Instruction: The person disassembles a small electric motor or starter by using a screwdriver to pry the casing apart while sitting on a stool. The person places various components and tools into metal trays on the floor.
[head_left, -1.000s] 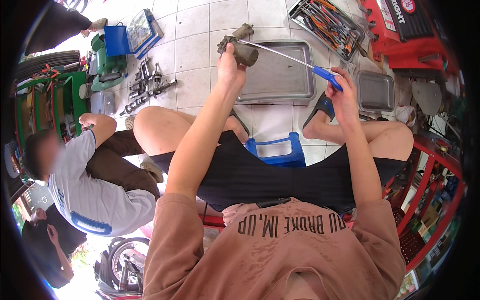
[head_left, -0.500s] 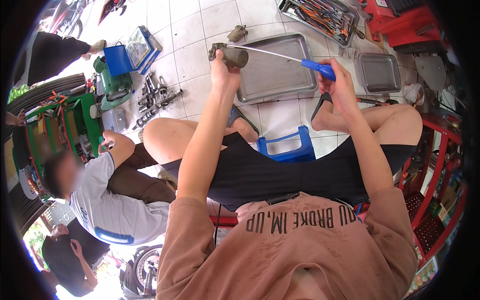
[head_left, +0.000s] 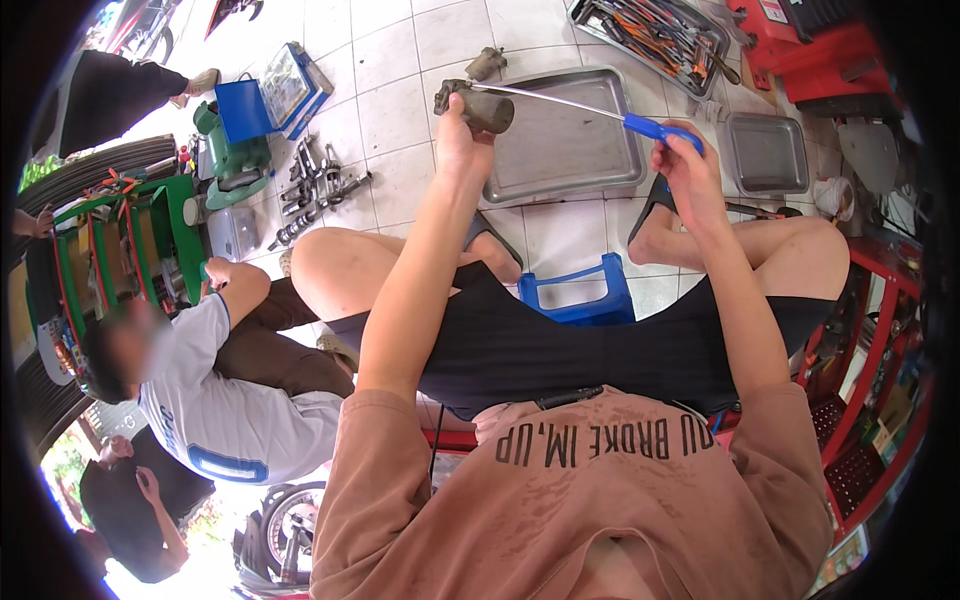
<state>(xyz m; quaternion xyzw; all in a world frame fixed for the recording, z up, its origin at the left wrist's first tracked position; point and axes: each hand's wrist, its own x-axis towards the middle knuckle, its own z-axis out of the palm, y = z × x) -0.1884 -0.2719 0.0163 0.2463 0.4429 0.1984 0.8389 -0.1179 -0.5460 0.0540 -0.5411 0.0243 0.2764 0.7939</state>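
Observation:
My left hand (head_left: 465, 145) is wrapped round a grimy, olive-brown cylindrical motor (head_left: 490, 112) that looks like a small starter motor, raised over the floor with its end housing to the left. In my right hand (head_left: 690, 160) is a long screwdriver (head_left: 655, 129), gripped by its blue handle. Its thin steel shaft slants leftward across the motor, and the tip meets the end housing near my left thumb. Whether the tip sits in a screw head is too small to tell. A second, similar grimy part (head_left: 487, 63) lies on the tiles just beyond.
A large metal tray (head_left: 560, 180) lies beneath my hands, with a smaller tray (head_left: 768, 155) to its right. A tray of tools (head_left: 655, 40) is farther off. Metal shafts (head_left: 315, 185) and a blue case (head_left: 245, 110) lie left. A person in white (head_left: 240, 430) sits close at my left.
Both hands, the motor and the screwdriver appear slightly farther right and the surroundings have shifted a little too. The right-hand fingers have changed position on the blue handle.

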